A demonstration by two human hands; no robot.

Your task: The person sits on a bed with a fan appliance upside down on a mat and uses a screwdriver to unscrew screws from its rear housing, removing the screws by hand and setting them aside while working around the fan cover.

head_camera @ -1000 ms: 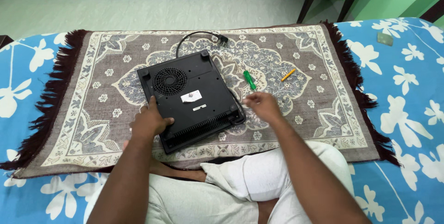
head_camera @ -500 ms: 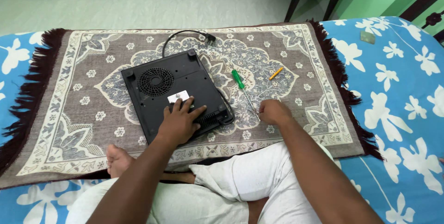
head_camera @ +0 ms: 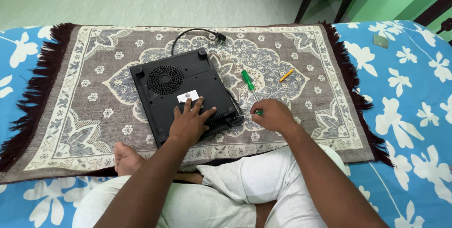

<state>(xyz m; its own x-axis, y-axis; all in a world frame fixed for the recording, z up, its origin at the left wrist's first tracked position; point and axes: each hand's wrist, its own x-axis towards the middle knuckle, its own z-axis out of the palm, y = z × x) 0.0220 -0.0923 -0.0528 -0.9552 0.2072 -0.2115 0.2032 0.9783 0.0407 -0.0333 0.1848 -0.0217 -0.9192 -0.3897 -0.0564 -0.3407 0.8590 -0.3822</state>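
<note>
1. Person's legs, nearest the camera: folded, in pale trousers, with a bare foot resting at the near edge of the rug.
2. Left hand: laid flat with fingers spread on the near right part of the black appliance. It grasps nothing and presses the casing down.
3. Right hand: curled around a small screwdriver, of which only a green handle stub and a thin shaft show. The shaft points left toward the appliance's near right corner; whether the tip sits in a screw cannot be told.
4. Black appliance: a flat, square unit lying underside up on the middle of the rug, turned slightly askew. A round fan grille and a small pale label face upward.
5. Step in hand, as a judgement: work on a fastener at the near right corner of the base, with 1 hand steadying and the other driving.
6. Next move, as a judgement: it calls for the tip seated squarely in the screw head, firm downward pressure from the left hand, and a level shaft to prevent slipping.
7. Green screwdriver: lying loose just right of the appliance, apart from both hands.
8. Yellow tool: small, farther right on the rug.
9. Power cord: black, looping from the appliance's far edge toward the rug's far edge.
10. Bedsheet: blue with white flowers, under the rug.
</note>
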